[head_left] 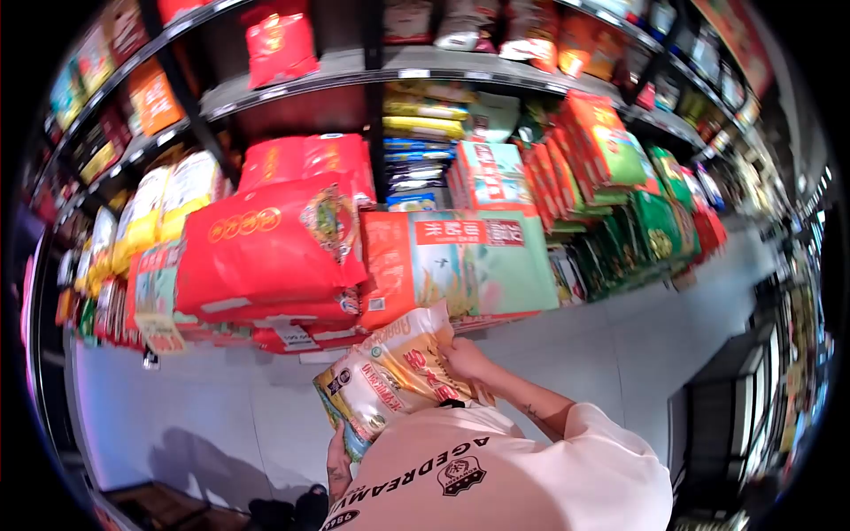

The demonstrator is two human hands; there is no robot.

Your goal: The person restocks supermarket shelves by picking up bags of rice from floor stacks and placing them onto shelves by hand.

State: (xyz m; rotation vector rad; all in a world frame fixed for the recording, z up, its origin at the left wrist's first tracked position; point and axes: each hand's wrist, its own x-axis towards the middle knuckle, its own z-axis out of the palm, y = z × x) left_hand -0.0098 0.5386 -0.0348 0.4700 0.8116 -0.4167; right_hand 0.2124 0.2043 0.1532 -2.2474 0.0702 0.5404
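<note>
A white and gold printed bag (390,376) is held against the front of the white T-shirt (531,469), tilted, with its crimped top edge toward the shelves. My right hand (467,365) grips the bag's upper right side, with the fingers curled at its edge. At the bag's lower left, my left hand (339,453) is pressed to its side; part of that hand is hidden by the bag. Beyond the bag lie a large red package (266,248) and a red and green rice package (460,265).
Shelves (425,71) with bagged goods run across the back. Green packages (660,226) and stacked red-green packs (602,137) stand at the right, yellow-white bags (168,199) at the left. A black rack (726,416) stands at the lower right on the grey floor (611,363).
</note>
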